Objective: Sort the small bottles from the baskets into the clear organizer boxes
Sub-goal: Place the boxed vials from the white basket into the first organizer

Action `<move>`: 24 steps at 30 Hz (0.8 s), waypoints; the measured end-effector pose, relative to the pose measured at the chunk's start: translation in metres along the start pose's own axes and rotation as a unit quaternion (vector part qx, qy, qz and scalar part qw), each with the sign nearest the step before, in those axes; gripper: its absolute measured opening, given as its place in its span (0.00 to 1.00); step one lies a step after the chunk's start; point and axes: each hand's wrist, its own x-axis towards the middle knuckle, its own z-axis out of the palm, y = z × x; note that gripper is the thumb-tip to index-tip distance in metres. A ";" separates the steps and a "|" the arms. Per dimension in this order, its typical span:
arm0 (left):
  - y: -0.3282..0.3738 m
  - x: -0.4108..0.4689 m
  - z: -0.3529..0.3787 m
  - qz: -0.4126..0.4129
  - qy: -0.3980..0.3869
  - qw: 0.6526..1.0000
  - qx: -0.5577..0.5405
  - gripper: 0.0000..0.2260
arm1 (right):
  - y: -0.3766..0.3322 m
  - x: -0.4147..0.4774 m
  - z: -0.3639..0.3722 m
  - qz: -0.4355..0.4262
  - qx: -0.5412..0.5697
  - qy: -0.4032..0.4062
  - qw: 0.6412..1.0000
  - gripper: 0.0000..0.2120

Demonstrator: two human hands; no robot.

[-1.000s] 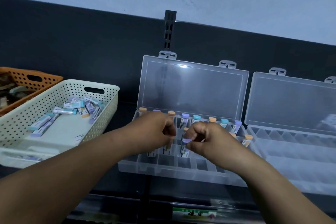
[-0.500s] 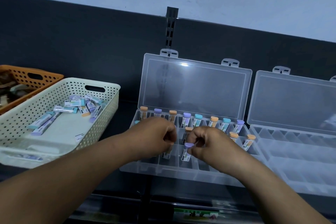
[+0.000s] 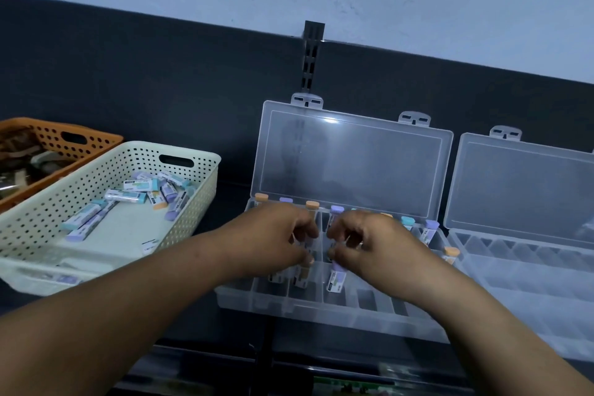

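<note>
A clear organizer box [image 3: 321, 310] lies with its lid up, and a row of capped small bottles [image 3: 430, 230] stands along its back. My left hand [image 3: 273, 241] is curled over the second row, its thumb and fingertips on an orange-capped bottle [image 3: 302, 275] standing in a compartment. Beside it, my right hand [image 3: 373, 244] pinches the cap of a purple-capped bottle [image 3: 335, 281] that stands in the adjoining compartment. At left, a cream basket [image 3: 48, 219] holds several more bottles [image 3: 135, 194] lying flat.
A second clear organizer box [image 3: 530, 270], with bare compartments, stands lid up at the right. An orange basket [image 3: 96, 140] with dark contents sits behind the cream one. A dark back panel with a slotted rail [image 3: 311, 55] rises behind everything.
The purple-capped bottle has sunk lower into its compartment under my right hand. Both hands stay close together over the box's second row.
</note>
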 end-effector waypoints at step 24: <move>-0.179 -0.074 -0.109 -0.225 0.033 0.955 0.188 0.29 | -0.166 0.160 0.073 -0.180 -0.198 -0.102 0.958 0.25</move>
